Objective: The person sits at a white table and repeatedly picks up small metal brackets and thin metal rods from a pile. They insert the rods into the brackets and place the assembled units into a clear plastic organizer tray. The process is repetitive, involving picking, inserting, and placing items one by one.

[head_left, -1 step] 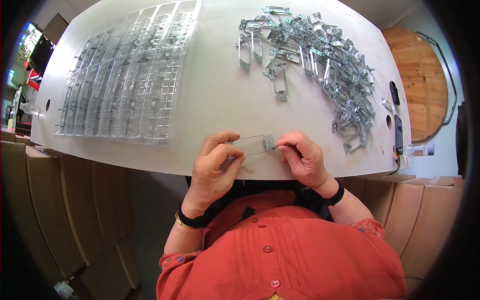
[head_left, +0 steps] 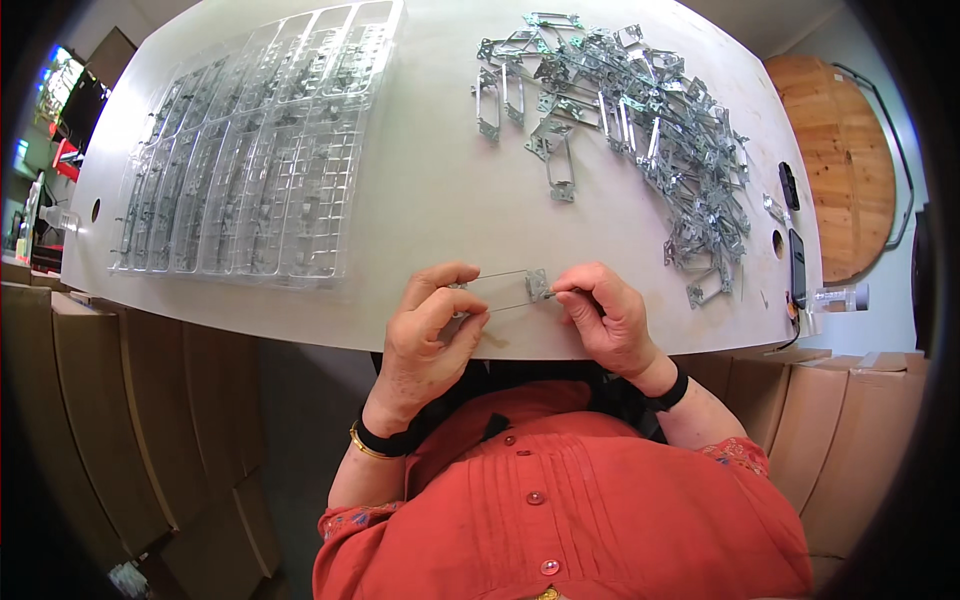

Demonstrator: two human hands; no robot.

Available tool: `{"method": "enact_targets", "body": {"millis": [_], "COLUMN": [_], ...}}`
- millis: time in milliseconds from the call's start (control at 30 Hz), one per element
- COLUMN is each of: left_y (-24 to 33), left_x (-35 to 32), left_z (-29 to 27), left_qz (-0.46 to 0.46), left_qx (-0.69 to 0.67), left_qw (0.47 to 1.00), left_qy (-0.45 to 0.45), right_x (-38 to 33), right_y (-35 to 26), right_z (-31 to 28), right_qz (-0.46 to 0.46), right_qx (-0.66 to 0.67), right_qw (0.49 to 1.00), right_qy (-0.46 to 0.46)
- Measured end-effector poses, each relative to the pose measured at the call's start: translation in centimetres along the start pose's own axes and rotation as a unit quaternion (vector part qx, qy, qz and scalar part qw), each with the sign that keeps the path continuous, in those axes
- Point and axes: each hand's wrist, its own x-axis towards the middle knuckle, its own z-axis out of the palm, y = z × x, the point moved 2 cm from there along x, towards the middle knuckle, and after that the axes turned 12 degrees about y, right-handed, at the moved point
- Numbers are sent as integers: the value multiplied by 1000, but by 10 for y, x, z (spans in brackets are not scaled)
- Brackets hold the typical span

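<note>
Close to the table's near edge, a small metal bracket frame (head_left: 536, 286) with two thin long rods is held level over the white top. My left hand (head_left: 425, 335) is closed around its left end, which the fingers mostly hide. At the right end plate, my right hand (head_left: 612, 322) pinches a thin dark piece (head_left: 551, 294) against the metal; the fingers cover most of it, so its kind cannot be made out. Similar metal brackets (head_left: 640, 110) lie in a tangled heap beyond my right hand.
A clear plastic compartment tray (head_left: 345, 190) holding metal parts occupies the left of the white table (head_left: 430, 150). Along the right edge are a black phone-like device (head_left: 797, 265) and a clear bottle (head_left: 840, 298). Cardboard boxes (head_left: 90, 390) stand below on both sides.
</note>
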Motion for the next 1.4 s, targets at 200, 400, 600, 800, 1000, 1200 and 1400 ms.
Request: {"method": "enact_targets", "body": {"millis": [200,400,600,800,1000,1200,1400], "left_y": [1,-1,1,-2,-2,-1,0], "left_x": [0,0,1,1,0,1,-1], "left_z": [0,0,0,1,1,0,1], "left_qz": [-3,6,1,18,21,11,3], "left_qx": [4,8,5,6,8,2,0], "left_qw": [1000,1000,1000,1000,1000,1000,1000], "left_qy": [-1,1,1,6,6,1,2], "right_x": [0,0,1,0,0,-1,1], "right_y": [-1,-3,-2,-1,-3,1,-3], "right_z": [0,-1,0,-1,-1,0,-1], "right_qz": [17,36,5,21,-6,-58,-75], "right_qx": [-4,-5,-12,-24,-22,-10,-38], "right_qw": [1000,999,1000,999,1000,998,996], "right_qy": [2,-2,4,-4,-10,-13,-5]}}
